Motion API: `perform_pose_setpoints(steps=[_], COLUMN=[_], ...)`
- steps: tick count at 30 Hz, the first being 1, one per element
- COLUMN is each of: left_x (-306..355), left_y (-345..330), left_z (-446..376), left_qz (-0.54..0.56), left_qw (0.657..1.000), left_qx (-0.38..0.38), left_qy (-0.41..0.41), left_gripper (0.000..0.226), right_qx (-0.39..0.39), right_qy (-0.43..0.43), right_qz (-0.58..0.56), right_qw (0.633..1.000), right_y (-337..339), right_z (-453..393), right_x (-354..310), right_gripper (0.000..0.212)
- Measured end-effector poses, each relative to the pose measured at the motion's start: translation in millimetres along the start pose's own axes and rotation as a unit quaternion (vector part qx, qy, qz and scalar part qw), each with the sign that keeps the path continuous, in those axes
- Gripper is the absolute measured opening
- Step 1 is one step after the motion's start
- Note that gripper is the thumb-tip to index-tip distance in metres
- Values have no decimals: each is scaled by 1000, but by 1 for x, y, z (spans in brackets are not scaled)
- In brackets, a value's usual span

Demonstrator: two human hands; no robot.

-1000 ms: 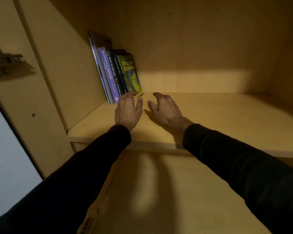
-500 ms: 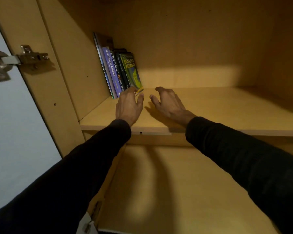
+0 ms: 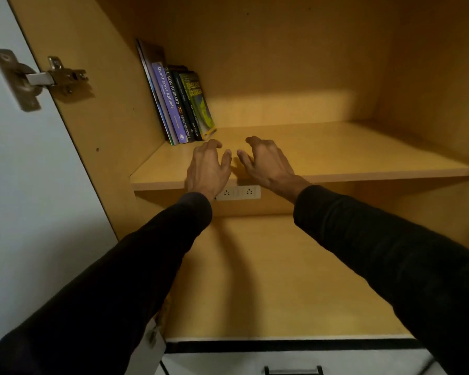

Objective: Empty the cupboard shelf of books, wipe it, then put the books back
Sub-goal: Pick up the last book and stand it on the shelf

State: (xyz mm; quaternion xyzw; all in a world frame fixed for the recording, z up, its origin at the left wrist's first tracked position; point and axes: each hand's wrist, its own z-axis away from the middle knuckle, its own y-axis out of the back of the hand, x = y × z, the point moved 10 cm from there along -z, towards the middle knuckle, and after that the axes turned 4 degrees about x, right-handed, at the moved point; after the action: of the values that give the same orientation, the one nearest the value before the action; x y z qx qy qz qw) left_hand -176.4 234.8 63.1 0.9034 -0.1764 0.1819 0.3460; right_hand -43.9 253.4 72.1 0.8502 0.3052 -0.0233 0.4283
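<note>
Several books (image 3: 178,101) lean against the left wall of the cupboard on the upper shelf (image 3: 336,152). A purple one and a yellow-green grammar book are among them. My left hand (image 3: 207,166) hovers over the shelf just in front of the books, fingers loosely curled, holding nothing. My right hand (image 3: 266,161) is beside it to the right, fingers also bent, empty. Neither hand touches a book.
The cupboard door with a metal hinge (image 3: 38,78) stands open at the left. A white socket strip (image 3: 238,192) sits on the back wall under the shelf. A lower shelf (image 3: 268,280) lies below, and a white drawer with a dark handle (image 3: 293,370) at the bottom edge.
Both hands have drawn back from the books toward the shelf's front edge; the left hand no longer touches the yellow-green book. The view has pulled back and down, showing the lower shelf and drawer.
</note>
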Motion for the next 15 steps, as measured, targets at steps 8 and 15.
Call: perform_pose_setpoints(steps=[8, 15], left_x=[32, 62], left_y=[15, 26], left_z=[28, 57], left_qz=[6, 2], left_qw=[1000, 1000], left_qx=[-5, -2], left_qy=[-15, -14], left_gripper=[36, 36], right_qx=[4, 3], right_qy=[-17, -23], right_qz=[14, 22], right_qw=[1000, 999], right_y=[38, 76], right_z=[32, 69], right_x=[11, 24], right_gripper=[44, 44])
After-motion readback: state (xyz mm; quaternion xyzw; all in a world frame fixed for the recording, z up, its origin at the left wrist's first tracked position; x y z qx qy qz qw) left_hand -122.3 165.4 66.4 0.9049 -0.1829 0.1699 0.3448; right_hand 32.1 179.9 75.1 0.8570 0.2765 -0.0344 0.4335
